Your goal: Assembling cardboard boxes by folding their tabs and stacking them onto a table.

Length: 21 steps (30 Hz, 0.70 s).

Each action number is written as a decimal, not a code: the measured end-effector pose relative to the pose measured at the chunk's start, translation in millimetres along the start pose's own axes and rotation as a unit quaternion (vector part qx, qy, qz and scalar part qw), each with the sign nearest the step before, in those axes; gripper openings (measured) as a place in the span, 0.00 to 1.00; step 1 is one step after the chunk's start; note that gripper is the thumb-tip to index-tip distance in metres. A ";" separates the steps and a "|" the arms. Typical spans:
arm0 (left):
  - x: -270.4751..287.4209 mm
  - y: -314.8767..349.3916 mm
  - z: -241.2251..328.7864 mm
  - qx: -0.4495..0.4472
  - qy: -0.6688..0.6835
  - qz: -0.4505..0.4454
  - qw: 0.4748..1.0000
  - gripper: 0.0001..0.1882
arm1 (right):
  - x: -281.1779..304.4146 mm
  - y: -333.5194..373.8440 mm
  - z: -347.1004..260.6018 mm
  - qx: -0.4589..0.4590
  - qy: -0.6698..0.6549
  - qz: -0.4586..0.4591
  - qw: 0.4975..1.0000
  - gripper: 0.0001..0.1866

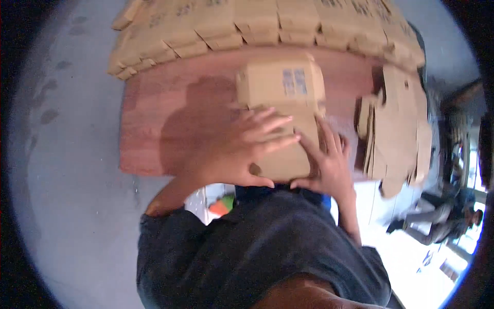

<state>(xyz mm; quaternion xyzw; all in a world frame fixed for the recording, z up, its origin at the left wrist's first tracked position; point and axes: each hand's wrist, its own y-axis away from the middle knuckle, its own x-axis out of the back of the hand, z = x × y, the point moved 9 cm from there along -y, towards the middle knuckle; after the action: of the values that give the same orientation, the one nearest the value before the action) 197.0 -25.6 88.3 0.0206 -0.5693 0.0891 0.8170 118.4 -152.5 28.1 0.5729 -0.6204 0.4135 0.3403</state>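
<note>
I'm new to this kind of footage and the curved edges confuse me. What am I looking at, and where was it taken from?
There is no machine here: a person works with two bare hands. The one picture comes from a wide fisheye camera worn on their head, looking down, so straight edges bend and the person's own dark shirt shows below.

On the reddish table, rows of brown boxes line the far side, and flat cardboard pieces lie stacked at the right. Between them and the person is a cardboard box with dark print on its far part. The left hand is spread over its left side; the right hand is at its right side. How firmly either grips is hard to tell.
</note>
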 end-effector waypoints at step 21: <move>-11.0 19.4 69.1 0.113 -0.005 0.110 0.987 0.18 | -23.3 73.6 33.1 -0.148 -0.683 0.263 0.665 0.52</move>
<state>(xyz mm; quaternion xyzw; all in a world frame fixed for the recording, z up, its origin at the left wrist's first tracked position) 126.0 -17.2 100.9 0.0500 -0.5585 0.2422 0.7918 49.7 -172.3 -16.0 0.4500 -0.8568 -0.1185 -0.2220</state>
